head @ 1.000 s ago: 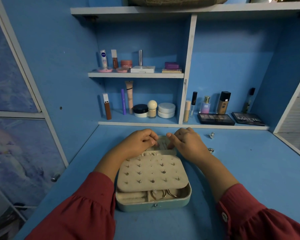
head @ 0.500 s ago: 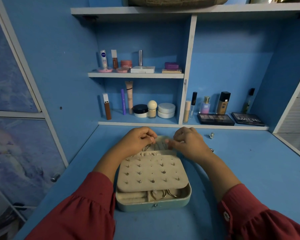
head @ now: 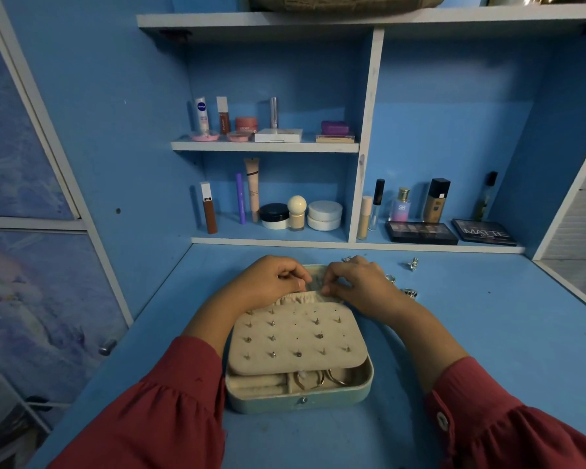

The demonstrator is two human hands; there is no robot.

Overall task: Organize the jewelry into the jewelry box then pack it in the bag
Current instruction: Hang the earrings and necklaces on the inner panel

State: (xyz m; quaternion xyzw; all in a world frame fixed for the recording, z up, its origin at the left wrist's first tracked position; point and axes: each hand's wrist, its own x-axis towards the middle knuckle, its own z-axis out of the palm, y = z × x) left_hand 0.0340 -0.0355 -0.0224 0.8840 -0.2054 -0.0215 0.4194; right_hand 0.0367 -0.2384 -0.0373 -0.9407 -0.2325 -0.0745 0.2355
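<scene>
1. Your left hand [head: 268, 282] and right hand [head: 359, 282] meet at the far end of the open jewelry box [head: 298, 397], fingers curled, fingertips almost touching each other above the gathered cream pocket [head: 300, 297].
2. Both hands look pinched together on something small at that pocket edge, but the thing itself is hidden under your fingers; you cannot tell what either hand holds, or whether it holds anything.
3. Just toward you from the grip lies the cream earring panel [head: 296, 336], carrying rows of studs too small to make out singly.
4. Nearer you still, below the panel's edge, the box's open tray shows gold hoops [head: 318, 379], half covered by the panel.
5. The box lid is mostly hidden behind your hands.
6. To the right of your right hand, loose silver pieces [head: 410, 292] lie on the blue desk [head: 487, 333]; another small silver piece [head: 413, 264] sits farther out, and 1 more peeks from behind your knuckles.
7. Above the shelves, a brownish bag [head: 345, 1] is cut off by the top edge.
</scene>
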